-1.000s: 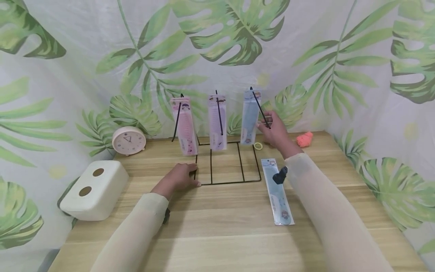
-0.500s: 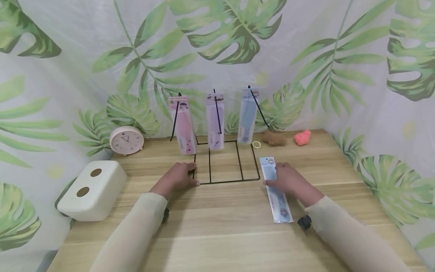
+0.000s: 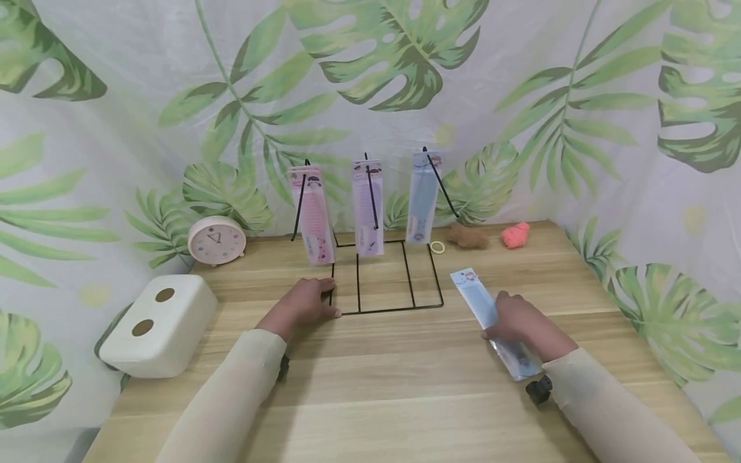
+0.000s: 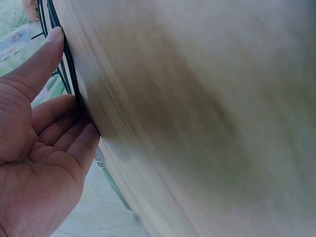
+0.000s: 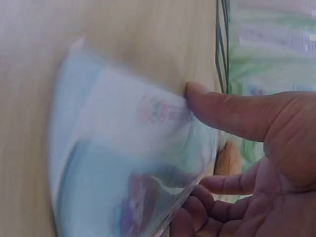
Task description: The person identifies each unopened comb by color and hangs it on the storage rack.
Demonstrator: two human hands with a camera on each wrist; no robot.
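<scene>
- Three packaged combs (image 3: 368, 207) already hung on wire rack (image 3: 384, 278).
- Fourth, blue comb pack (image 3: 478, 302), pinched in right hand (image 3: 519, 325), lifting off table (image 3: 405, 386).
- Left hand (image 3: 305, 303), fingers relaxed, steadying rack base.

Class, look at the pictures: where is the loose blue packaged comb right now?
In the head view the blue packaged comb lies on the right of the wooden table, right of the black wire rack, gripped by the right hand.
</scene>
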